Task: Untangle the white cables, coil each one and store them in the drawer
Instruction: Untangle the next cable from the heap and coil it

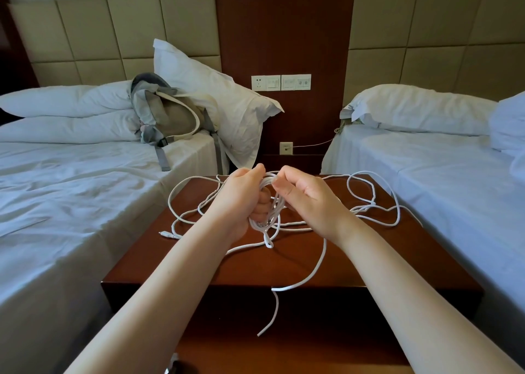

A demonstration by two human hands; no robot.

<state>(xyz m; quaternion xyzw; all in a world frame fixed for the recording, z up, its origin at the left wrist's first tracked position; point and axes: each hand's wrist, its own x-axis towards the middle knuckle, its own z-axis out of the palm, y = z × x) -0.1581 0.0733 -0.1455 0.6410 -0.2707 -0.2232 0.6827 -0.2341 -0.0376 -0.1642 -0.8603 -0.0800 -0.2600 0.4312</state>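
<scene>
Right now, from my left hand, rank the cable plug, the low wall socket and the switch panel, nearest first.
1. cable plug, left on the nightstand.
2. low wall socket, behind the nightstand.
3. switch panel, higher on that wall.

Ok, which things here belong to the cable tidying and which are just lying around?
In the job: white cables, left hand gripping the coiled part, right hand pinching a strand, nightstand under them.
Just lying about: backpack, upright pillow, wall sockets.

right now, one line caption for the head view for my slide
Left hand grips a coil of white cable while the right hand pinches a strand, loose loops spread over the nightstand.
</scene>
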